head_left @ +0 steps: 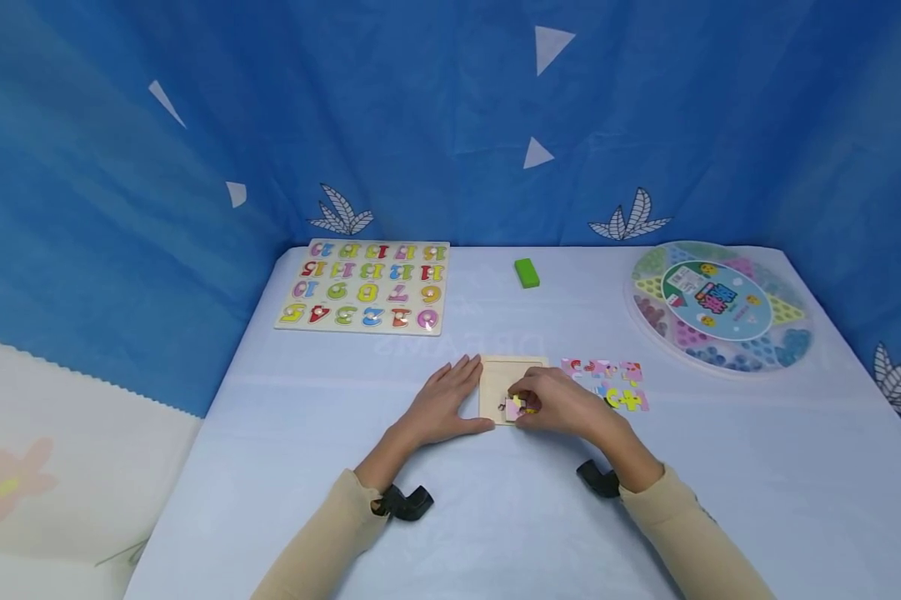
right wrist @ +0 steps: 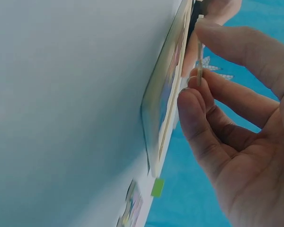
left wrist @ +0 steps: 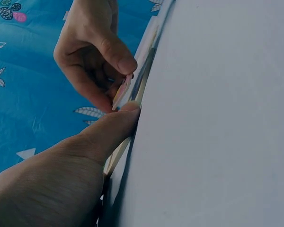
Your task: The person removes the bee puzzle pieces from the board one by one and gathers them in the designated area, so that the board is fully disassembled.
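Note:
A square wooden puzzle tray (head_left: 501,380) lies at the middle of the table. My left hand (head_left: 441,406) rests at its left side, fingers stretched along the edge and thumb at the near corner. Over the tray's near right part, my right hand (head_left: 558,402) pinches a pink and yellow jigsaw piece (head_left: 513,409) between thumb and fingers. The wrist views show this thin piece (right wrist: 200,52) held edge-on, raised above the tray. Part of the tray's inside, with some coloured printing, is hidden behind the right hand. Several loose jigsaw pieces (head_left: 630,398) lie just right of the tray.
A wooden number board (head_left: 367,287) lies at the back left. At the back middle is a green block (head_left: 527,272). A round clear case of coloured beads (head_left: 720,307) sits at the back right. Blue curtain (head_left: 450,125) hangs behind the table.

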### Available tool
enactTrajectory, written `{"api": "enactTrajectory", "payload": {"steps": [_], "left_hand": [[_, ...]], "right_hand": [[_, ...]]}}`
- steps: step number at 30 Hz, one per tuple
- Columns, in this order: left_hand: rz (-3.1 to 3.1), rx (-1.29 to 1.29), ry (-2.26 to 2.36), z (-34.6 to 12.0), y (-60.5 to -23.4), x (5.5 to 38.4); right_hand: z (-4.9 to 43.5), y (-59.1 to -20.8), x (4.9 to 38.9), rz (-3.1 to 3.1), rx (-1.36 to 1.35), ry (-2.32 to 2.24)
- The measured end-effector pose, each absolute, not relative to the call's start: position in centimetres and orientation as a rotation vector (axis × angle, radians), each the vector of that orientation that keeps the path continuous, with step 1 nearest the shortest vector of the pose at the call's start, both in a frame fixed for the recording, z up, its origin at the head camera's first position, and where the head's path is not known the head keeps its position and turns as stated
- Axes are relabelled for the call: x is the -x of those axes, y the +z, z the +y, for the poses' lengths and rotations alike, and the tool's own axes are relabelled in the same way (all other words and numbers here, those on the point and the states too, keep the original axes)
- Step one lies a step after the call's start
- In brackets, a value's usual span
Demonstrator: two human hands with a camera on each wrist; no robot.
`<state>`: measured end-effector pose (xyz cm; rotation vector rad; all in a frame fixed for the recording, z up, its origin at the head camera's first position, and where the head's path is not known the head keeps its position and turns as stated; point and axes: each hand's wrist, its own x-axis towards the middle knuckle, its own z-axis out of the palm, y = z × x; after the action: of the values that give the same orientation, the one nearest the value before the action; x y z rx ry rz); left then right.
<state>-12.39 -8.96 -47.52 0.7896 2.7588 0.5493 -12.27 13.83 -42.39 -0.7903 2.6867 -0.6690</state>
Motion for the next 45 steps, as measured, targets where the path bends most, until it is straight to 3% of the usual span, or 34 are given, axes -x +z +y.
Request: {"api": "enactTrajectory", "payload": {"steps": [45], "left_hand": [[2.761,-0.796,0.584,-9.0,-47.6,12.4]], "right_hand": [[21.2,-42.7,9.7,2.677,0.611,-0.644]]}}
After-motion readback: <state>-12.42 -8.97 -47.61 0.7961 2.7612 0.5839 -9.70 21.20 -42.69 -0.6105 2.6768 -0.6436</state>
